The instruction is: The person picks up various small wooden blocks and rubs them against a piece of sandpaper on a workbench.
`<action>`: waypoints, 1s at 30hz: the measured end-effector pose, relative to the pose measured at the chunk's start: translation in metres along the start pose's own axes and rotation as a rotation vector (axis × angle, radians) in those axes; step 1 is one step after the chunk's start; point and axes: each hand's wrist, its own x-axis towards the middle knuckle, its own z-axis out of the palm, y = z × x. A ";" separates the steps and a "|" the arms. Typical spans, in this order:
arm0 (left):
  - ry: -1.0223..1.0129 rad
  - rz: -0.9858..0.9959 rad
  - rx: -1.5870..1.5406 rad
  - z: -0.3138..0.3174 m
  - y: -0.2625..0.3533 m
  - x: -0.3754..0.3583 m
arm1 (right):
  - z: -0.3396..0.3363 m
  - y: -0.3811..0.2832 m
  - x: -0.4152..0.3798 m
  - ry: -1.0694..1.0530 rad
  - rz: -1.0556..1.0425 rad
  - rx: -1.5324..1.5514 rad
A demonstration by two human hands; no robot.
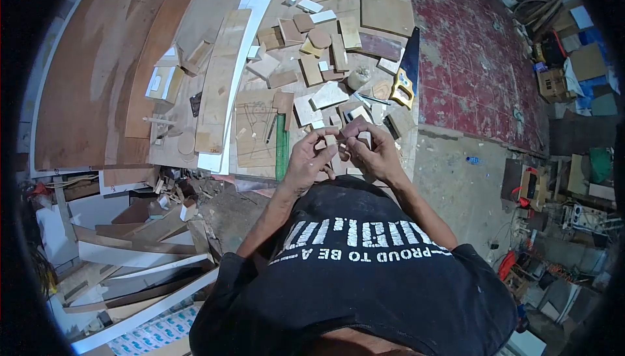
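Both hands are raised close together in front of my chest, over the near edge of the workbench. My left hand is closed, pinching a small pale wood block between thumb and fingers. My right hand is closed too, its thumb and fingers on a thin reddish-brown piece whose kind I cannot make out. Just beyond the hands lie wood offcuts and a pen. Left of them are a green strip and a plywood sheet with pencil lines.
A handsaw with a yellow handle lies at the bench's right edge. Long boards cover the left side. Scrap wood is heaped on the floor at lower left. Tools and boxes crowd the right, beyond a worn red surface.
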 end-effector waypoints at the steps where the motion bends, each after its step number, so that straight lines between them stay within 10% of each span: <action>1: 0.048 0.033 -0.026 0.002 0.000 0.000 | 0.004 0.009 0.004 0.017 -0.028 0.075; 18: 0.356 -0.048 0.115 -0.010 -0.057 -0.007 | 0.023 0.036 -0.001 -0.052 0.011 -0.218; 22: 0.512 -0.110 0.338 -0.028 -0.067 -0.014 | 0.028 0.056 0.016 -0.149 -0.309 -0.713; 24: 0.505 0.349 0.679 -0.040 -0.067 -0.014 | 0.043 0.054 0.018 -0.115 0.046 -0.503; 26: 0.531 0.286 0.668 -0.050 -0.064 -0.019 | 0.051 0.080 0.025 -0.034 0.067 -0.314; 28: 0.542 0.210 0.775 -0.063 -0.068 -0.018 | 0.054 0.080 0.032 -0.025 -0.341 -0.758; 30: 0.574 0.173 0.740 -0.070 -0.074 -0.025 | 0.054 0.082 0.041 -0.125 -0.284 -0.769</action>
